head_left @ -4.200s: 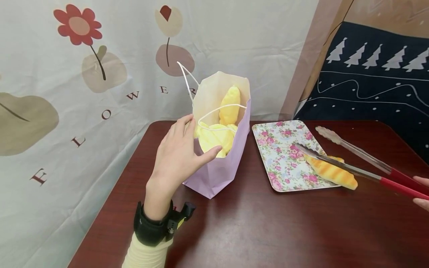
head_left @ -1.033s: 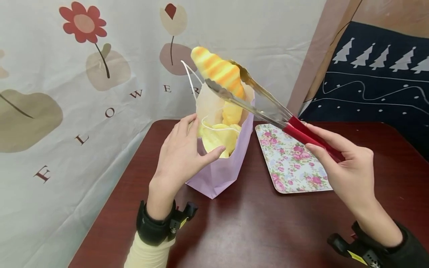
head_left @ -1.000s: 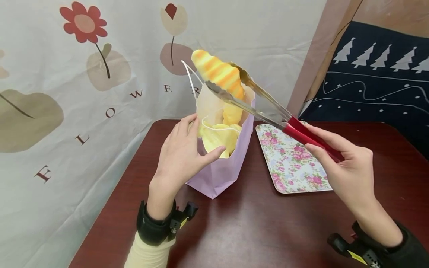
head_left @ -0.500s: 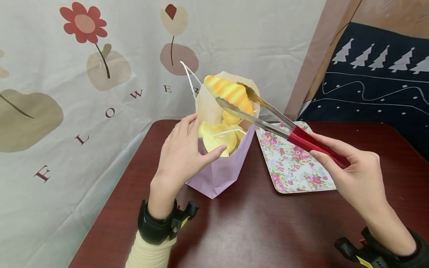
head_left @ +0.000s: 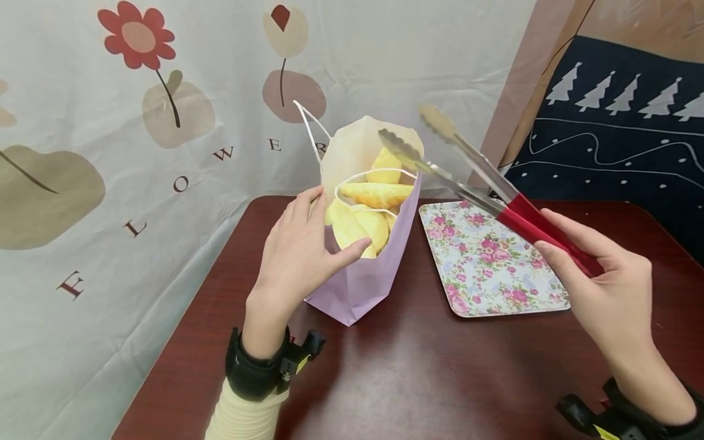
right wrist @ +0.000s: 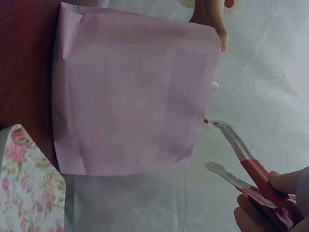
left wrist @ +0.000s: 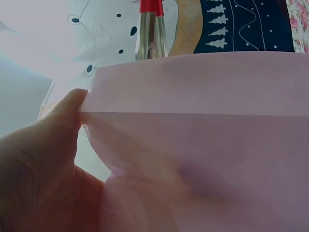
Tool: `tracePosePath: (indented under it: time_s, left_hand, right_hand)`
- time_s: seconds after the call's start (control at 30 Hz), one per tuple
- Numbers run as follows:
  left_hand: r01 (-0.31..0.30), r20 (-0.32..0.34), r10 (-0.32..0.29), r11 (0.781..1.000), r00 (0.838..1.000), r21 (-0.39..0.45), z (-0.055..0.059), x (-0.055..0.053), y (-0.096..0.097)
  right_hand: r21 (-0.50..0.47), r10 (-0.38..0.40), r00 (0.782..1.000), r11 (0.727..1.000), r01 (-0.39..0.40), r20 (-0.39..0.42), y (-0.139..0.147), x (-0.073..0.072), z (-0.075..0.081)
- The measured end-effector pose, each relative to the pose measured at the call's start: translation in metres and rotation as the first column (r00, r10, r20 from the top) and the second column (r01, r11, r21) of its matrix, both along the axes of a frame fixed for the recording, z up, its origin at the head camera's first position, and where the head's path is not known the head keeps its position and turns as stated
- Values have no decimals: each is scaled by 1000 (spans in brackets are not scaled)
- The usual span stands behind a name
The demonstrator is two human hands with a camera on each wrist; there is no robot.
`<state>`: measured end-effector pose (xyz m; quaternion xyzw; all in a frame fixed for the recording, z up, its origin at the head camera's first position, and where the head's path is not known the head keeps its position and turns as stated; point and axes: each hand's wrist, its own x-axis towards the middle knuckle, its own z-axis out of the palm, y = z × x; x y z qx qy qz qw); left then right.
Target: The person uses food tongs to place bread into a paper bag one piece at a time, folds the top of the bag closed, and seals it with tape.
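Note:
A lilac paper bag (head_left: 365,275) with white cord handles stands upright on the table. My left hand (head_left: 291,250) holds its near left rim, thumb along the front edge; in the left wrist view the paper fills most of the picture beside the thumb (left wrist: 58,121). Inside lie several yellow breads. One, a croissant-like roll (head_left: 376,194), lies crosswise below another upright piece (head_left: 387,168). My right hand (head_left: 610,293) grips metal tongs (head_left: 530,220) by their red handles. Their tips are spread apart with nothing between them, at the bag's right rim in the head view.
A flower-patterned tray (head_left: 489,287) lies on the dark red table (head_left: 429,379) to the right of the bag. Behind rises a pale cloth (head_left: 220,91) printed with flowers, and a dark tree-patterned cloth (head_left: 616,146) hangs at the right.
The tongs lifted the striped bread from the tray and lowered it into the bag. They then let go, spread and moved back up and right. My left hand stayed at the bag.

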<state>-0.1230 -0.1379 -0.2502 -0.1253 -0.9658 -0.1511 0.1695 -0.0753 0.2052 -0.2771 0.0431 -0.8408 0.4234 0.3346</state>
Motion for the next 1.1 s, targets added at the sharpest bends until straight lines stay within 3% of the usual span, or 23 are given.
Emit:
tracePosePath:
  time_s: [0.23, 0.4, 0.57, 0.97, 1.1]
  left_hand:
    - [5, -9, -5, 1000, 1000, 0, 0, 0, 1]
    - [6, -7, -6, 1000, 1000, 2, 0, -1, 0]
    - [4, -17, -4, 1000, 1000, 1, 0, -1, -1]
    - [4, -18, -4, 1000, 1000, -5, 0, 1, -4]
    - [7, -24, -7, 1000, 1000, -10, 0, 0, -4]
  right_hand:
    - [-41, -132, 991, 990, 133, 19, 29, -5, -18]
    - [90, -207, 969, 976, 197, 132, 56, -11, -39]
    - [244, -196, 954, 960, 138, 229, 75, -16, -62]
    - [347, -133, 920, 938, -4, 369, 89, -29, -99]
    - [402, -143, 892, 914, -48, 430, 91, -34, -105]
